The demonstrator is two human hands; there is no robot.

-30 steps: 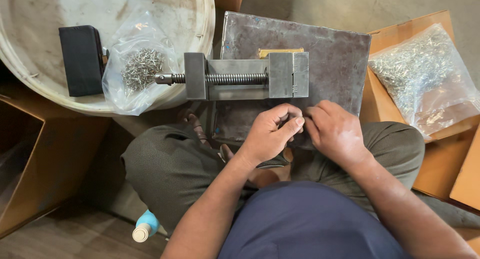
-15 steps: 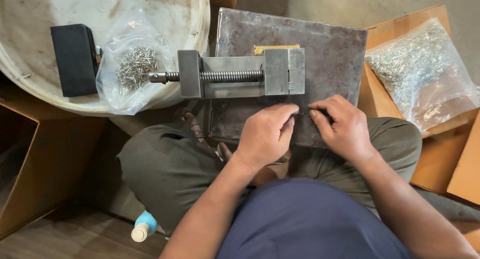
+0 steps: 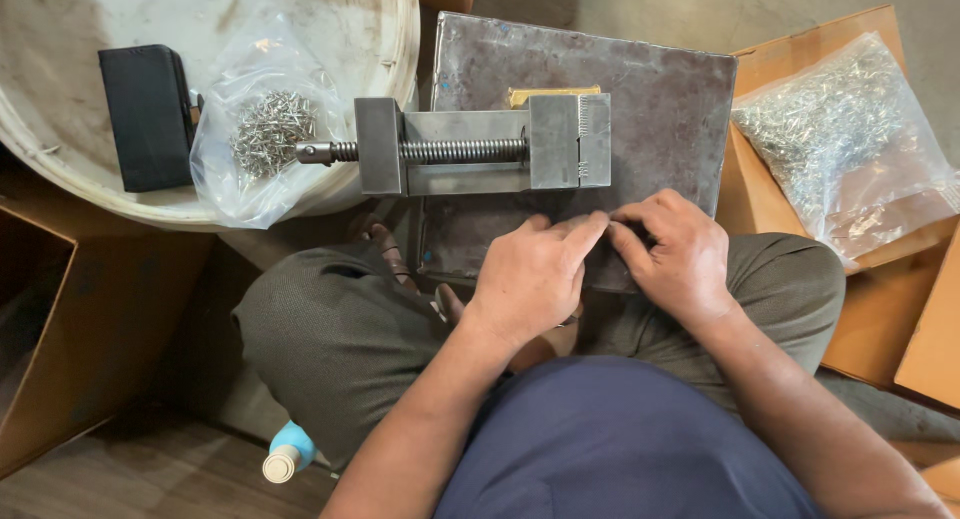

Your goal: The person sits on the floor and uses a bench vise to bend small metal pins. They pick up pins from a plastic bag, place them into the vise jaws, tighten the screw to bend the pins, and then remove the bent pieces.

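Both hands' fingertips pinched together over dull grey metal plate [image 3: 660, 99], left hand [image 3: 535, 279], right hand [image 3: 675, 254], held thing hidden

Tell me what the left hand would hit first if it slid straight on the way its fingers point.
Probably the right hand: the left hand points up-right, fingertips already meeting it over the metal plate. Beyond lies the vise.

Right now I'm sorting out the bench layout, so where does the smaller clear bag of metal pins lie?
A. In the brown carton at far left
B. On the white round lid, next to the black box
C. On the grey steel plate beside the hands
B: the smaller clear bag of pins rests on the white round lid, right beside the black box, under the vise screw.
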